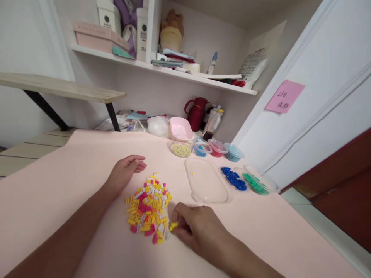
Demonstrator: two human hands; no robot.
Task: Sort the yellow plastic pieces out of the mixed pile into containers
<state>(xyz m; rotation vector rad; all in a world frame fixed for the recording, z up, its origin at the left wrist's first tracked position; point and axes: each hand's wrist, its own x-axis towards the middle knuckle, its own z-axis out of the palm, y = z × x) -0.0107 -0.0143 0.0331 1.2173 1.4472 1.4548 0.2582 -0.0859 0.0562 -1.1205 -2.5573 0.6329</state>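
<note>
A heap of small yellow, pink, white and orange toy bricks (147, 206) is spread on the pink-covered table. At the heap's right edge, my right hand (198, 224) pinches a yellow brick (173, 226) between thumb and forefinger. Beyond the heap's upper left side, my left hand (127, 172) is held with its fingers loosely stretched out, touching no brick. To the right of the heap lies a clear shallow plastic tray (207, 197), with one small yellow brick (191, 173) in it.
Behind the tray stand clear tubs with pale yellow pieces (180, 150), blue, red and teal pieces. Dark blue pieces (234, 178) and a tub of green pieces (255, 183) are at the right. A pink basin (181, 129) and red jug (197, 114) stand at the back, under a shelf (174, 71).
</note>
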